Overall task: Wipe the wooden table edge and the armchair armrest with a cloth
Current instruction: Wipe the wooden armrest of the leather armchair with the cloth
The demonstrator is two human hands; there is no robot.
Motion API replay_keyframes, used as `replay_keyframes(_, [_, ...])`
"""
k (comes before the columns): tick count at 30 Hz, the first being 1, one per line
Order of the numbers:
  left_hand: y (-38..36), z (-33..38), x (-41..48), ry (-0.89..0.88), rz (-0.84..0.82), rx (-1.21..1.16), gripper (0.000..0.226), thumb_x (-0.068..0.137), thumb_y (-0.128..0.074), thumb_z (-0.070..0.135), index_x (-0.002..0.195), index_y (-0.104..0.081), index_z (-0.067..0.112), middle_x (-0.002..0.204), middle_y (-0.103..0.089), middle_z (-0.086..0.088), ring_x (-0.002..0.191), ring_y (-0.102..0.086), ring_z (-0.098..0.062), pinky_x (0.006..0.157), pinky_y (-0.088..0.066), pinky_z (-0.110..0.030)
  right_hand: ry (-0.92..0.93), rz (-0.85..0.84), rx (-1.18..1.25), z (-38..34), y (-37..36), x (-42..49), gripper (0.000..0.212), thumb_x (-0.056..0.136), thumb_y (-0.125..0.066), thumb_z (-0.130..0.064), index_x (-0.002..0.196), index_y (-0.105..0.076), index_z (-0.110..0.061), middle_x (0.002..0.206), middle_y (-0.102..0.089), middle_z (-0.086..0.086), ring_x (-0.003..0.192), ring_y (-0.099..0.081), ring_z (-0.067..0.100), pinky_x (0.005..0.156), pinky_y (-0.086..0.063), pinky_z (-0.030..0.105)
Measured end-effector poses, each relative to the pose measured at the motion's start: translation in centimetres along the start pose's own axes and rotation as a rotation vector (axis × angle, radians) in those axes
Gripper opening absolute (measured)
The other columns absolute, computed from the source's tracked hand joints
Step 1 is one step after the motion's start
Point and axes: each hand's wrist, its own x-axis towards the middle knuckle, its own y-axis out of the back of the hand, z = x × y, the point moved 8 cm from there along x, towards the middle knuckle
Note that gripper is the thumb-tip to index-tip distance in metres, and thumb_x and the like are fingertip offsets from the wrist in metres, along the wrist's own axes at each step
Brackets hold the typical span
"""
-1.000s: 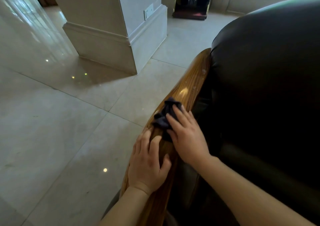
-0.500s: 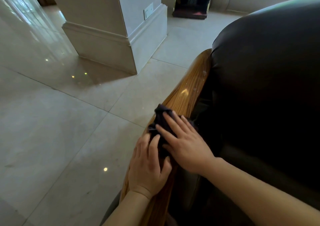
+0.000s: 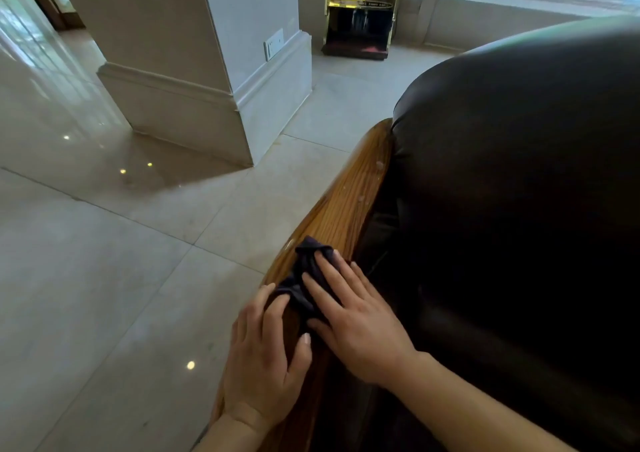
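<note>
Room: polished pale tile floor (image 3: 104, 261), a square pillar (image 3: 194, 70) at far left, a brass-framed stand (image 3: 360, 18) against the far wall; no wooden bench is in sight from the head view.
Armchair: dark leather back (image 3: 519, 174) fills the right side, with the wooden armrest (image 3: 349, 209) running from near centre up toward the far right.
Cloth: small dark cloth (image 3: 304, 278) lies bunched on top of the armrest, about midway along its visible length.
Right hand: right hand (image 3: 356, 320) lies flat, fingers stretched out, pressing the cloth onto the wood rather than gripping it.
Left hand: left hand (image 3: 263, 361) rests open on the near part of the armrest, fingertips touching the cloth's near edge, holding nothing.
Done: the armrest wipe is under way, judging by the cloth's place.
Left: pale specks (image 3: 370, 181) show on the far stretch of wood, so that part likely needs a pass; whether the bench edge has been wiped cannot be told.
</note>
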Motion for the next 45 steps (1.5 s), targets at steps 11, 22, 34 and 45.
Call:
replay_keyframes(11, [-2.6,3.3,11.7,-0.002,-0.058,0.027,0.059,0.094,-0.028,0.050,0.144,-0.044,0.021,0.151,-0.044,-0.004,0.140,-0.037,-0.020,0.113,-0.037,-0.044,-0.460,0.175,0.412,4.6,0.7,4.1,0.065,0.103,-0.043,-0.030,0.157,-0.008,-0.023,0.159,0.028,-0.008,0.151,0.010,0.020,0.120,-0.005,0.033])
replay_keyframes(22, [-1.8,3.2,11.2,0.018,-0.019,-0.037,0.052,0.094,-0.036,0.042,0.134,-0.053,0.015,0.138,-0.056,-0.008,0.126,-0.053,-0.023,0.098,-0.052,-0.046,-0.615,0.355,0.699,6.4,1.0,3.7,0.067,0.100,-0.046,-0.038,0.156,-0.009,-0.032,0.164,0.010,-0.016,0.149,-0.006,0.006,0.114,-0.013,0.018])
replay_keyframes(34, [-1.5,3.0,11.3,0.069,0.024,-0.065,0.054,0.093,-0.035,0.039,0.137,-0.052,0.012,0.144,-0.050,-0.012,0.125,-0.054,-0.026,0.090,-0.055,-0.040,-0.298,0.118,0.130,9.5,3.7,10.5,0.060,0.100,-0.038,-0.039,0.154,-0.026,-0.017,0.166,-0.009,0.005,0.152,0.007,0.023,0.122,0.005,0.042])
replay_keyframes(45, [-2.5,3.2,11.5,0.006,-0.054,0.116,0.052,0.094,-0.035,0.037,0.140,-0.052,0.020,0.151,-0.046,-0.006,0.134,-0.048,-0.022,0.102,-0.049,-0.039,-0.239,0.161,0.053,12.3,7.2,11.5,0.043,0.091,-0.061,-0.013,0.134,-0.057,-0.005,0.149,-0.046,0.018,0.133,-0.043,0.041,0.112,-0.035,0.043])
